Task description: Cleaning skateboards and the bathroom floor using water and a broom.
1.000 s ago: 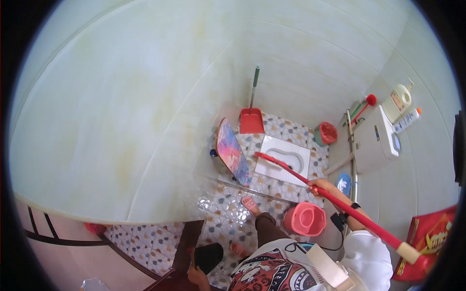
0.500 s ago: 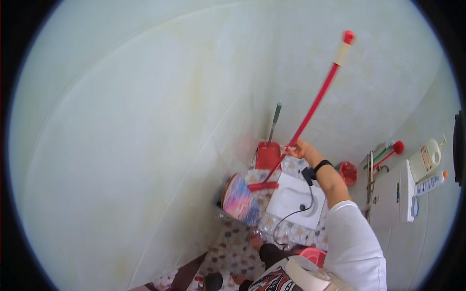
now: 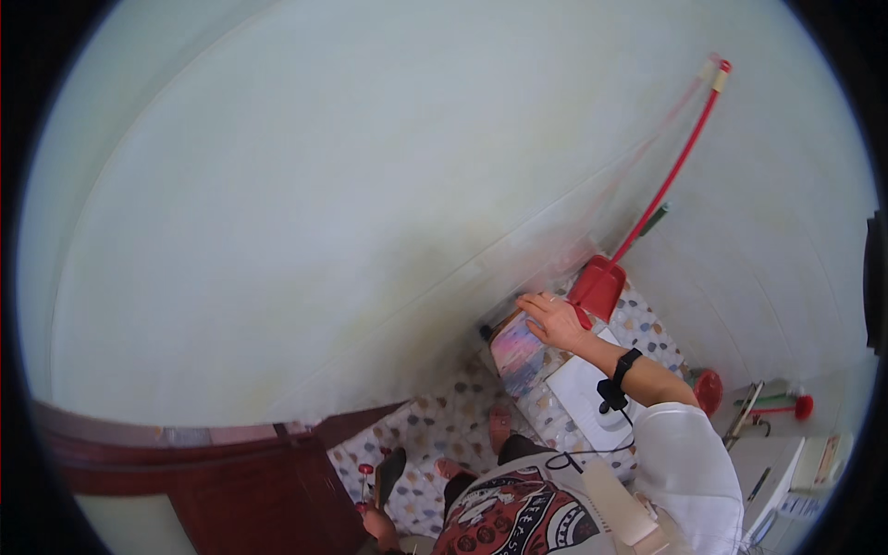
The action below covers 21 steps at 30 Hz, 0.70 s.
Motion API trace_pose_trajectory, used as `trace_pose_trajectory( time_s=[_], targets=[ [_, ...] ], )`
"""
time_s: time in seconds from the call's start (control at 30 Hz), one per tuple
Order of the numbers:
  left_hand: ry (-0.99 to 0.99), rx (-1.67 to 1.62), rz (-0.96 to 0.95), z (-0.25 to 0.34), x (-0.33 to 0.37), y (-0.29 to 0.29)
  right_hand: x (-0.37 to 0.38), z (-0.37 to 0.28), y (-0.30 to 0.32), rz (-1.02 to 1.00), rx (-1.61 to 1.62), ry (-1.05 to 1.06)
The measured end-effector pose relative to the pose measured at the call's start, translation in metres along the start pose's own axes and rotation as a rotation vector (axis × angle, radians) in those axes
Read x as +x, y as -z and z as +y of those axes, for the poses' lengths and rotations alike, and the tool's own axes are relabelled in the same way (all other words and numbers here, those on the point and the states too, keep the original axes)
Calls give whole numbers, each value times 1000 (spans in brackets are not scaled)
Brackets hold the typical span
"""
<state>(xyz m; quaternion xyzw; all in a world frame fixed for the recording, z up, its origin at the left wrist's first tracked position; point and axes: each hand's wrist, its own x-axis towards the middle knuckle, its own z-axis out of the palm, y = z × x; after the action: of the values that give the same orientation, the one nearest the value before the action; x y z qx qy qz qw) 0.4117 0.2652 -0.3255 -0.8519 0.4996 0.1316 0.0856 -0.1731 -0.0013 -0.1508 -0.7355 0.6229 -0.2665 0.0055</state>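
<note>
My right hand (image 3: 558,321) is stretched over the far edge of a container with a pastel printed top (image 3: 520,356). Its fingers are extended and apart, with nothing visible in them; whether they touch the container is unclear. Beyond it a broom with a long red handle (image 3: 674,180) leans toward the wall, its red head partly behind my hand. Next to the broom is a red dustpan (image 3: 601,285) with a green-tipped handle. Low in the picture, my left hand (image 3: 379,525) is closed near a dark, flat-ended thing (image 3: 391,474) and a red-capped pale rod (image 3: 366,474); its grip is partly hidden.
A white squat toilet (image 3: 585,398) is set in the pebble-patterned floor (image 3: 444,416). Right of it are a red bucket (image 3: 709,390), a white cistern (image 3: 768,467) and a red-headed brush (image 3: 803,406). A dark red door (image 3: 250,499) stands at lower left. A cable hangs by my right wrist.
My right hand has let go of the broom and moved to the pastel container. The broom now leans by the dustpan. The view has turned left, bringing the door and my left hand in.
</note>
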Motion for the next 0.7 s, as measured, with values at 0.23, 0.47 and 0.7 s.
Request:
trace_pose_trajectory(
  time_s=[0.23,0.47,0.7],
  targets=[
    [169,-167,148,-66,-23,-4,24,-23,-58,-297,-315,287],
    [244,-219,152,-68,-17,8,6,-90,-43,-1325,-745,441],
    [-40,-302,187,-94,19,14,-75,-168,-55,-1398,-777,206]
  ],
)
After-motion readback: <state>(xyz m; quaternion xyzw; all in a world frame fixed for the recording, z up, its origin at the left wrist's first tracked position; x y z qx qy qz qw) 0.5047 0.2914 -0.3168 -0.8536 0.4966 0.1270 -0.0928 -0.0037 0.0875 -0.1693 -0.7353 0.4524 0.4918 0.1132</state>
